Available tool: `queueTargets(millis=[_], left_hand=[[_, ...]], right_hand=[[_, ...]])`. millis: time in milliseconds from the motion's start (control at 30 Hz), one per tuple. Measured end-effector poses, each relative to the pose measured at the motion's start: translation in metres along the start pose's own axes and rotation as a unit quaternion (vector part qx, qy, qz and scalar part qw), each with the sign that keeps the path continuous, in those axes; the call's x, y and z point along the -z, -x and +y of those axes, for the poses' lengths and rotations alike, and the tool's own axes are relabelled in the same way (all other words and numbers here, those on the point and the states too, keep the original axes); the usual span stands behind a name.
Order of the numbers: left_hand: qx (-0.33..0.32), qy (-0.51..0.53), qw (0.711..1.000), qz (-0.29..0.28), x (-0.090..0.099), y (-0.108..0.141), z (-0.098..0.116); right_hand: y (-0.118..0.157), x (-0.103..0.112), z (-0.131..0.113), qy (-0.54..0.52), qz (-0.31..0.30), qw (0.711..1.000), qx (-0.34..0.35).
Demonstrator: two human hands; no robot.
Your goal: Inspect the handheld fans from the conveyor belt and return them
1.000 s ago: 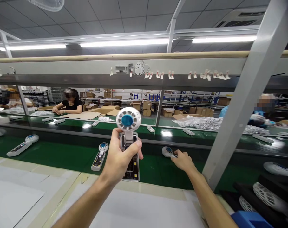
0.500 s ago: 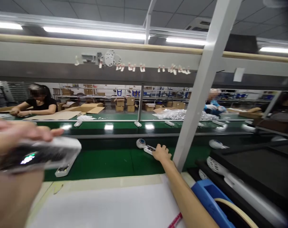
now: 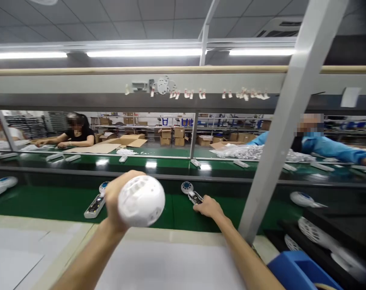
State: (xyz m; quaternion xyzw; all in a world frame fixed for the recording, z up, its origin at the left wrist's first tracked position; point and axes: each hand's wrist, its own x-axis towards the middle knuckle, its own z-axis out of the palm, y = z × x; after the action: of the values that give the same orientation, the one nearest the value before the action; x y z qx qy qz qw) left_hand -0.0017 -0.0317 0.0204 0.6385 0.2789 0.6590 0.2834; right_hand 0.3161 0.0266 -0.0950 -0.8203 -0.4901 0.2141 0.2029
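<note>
Left hand returned, holding white housing, apparently

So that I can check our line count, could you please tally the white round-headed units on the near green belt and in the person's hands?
Untouched white round-headed units on the near green belt: 3
Unit under the right hand: 1
Unit held in the left hand: 1
Total: 5

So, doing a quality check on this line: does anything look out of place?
Yes: a loose heap of shiny silver-white pieces sprawls over the far green belt, unlike the separately spaced white units.
</note>
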Motion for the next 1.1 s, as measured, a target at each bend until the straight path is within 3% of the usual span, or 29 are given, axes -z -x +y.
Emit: queueTargets(millis=[133, 267, 433, 533, 667, 933, 1100], left_hand=[[-0.116, -0.147, 0.982, 0.004, -0.020, -0.006, -0.009], [-0.105, -0.182, 0.978, -0.008, -0.021, -0.011, -0.018], [0.009, -0.145, 0.989, -0.015, -0.016, -0.013, -0.044], [0.101, -0.126, 0.987, -0.023, -0.016, -0.015, -0.060], [0.171, -0.114, 0.978, -0.030, -0.019, -0.017, -0.081], [0.341, -0.056, 0.937, -0.043, -0.021, -0.009, -0.124], [0.361, -0.083, 0.928, -0.042, -0.018, -0.002, -0.154]], right_hand=[[0.009, 0.003, -0.022, -0.188, -0.043, 0.980, 0.037], [0.030, 0.025, -0.049, -0.387, -0.066, 0.914, 0.104], [0.058, 0.047, -0.074, -0.524, -0.053, 0.839, 0.140], [0.077, 0.050, -0.085, -0.571, -0.022, 0.803, 0.171], [0.099, 0.049, -0.096, -0.619, 0.003, 0.751, 0.230], [0.111, 0.043, -0.101, -0.607, 0.005, 0.730, 0.312], [0.130, 0.048, -0.105, -0.606, 0.000, 0.725, 0.328]])
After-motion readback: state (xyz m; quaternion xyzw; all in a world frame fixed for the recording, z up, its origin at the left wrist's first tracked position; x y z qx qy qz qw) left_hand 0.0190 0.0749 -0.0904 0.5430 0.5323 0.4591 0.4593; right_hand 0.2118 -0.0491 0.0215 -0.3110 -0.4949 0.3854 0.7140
